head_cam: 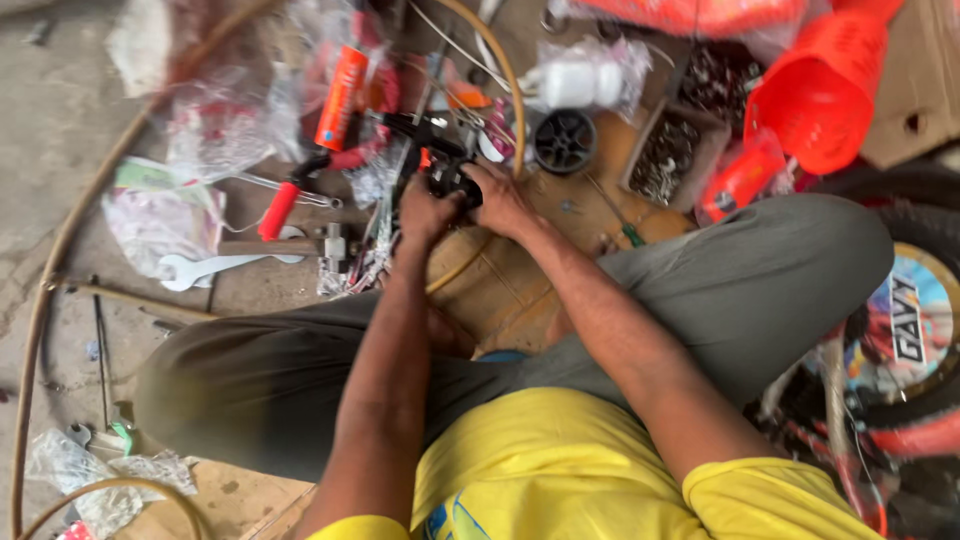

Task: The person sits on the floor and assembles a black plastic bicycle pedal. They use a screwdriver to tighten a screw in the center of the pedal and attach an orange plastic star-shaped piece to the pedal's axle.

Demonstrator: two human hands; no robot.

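- The left hand [428, 212] and the right hand [503, 200] meet on a small black mechanical part [448, 176]; each grip is closed on it from its own side.
- The fingers cover most of the part, so its exact shape and kind cannot be made out.
- Thin cables [455, 50] run up and away from the grip; where they end is cut off at the top edge.
- Just beyond the right grip lies a black toothed wheel [565, 141], apart from the hand.
- Left of the left grip lie a red-handled tool [285, 205] and, nearer the person, a silver spanner [215, 266], both on the floor and clear of the hands.
- Further beyond the left grip, an orange tube [340, 97] rests among crumpled clear plastic bags [215, 125]; the bags' contents are blurred.
- To the right of the right grip stands an open box of small metal pieces [665, 155]; the pieces are too small to tell apart.
- Beyond that box, an orange plastic cone [820, 90] is partly cut off at the top edge.
- At the far right, a bicycle wheel [915, 320] with a coloured disc is only partly in view.
- The surface is a bare grey concrete floor [50, 150], with a sheet of brown cardboard [500, 290] lying under the grip.
- The person sits low, grey-trousered knees spread to either side of the hands.
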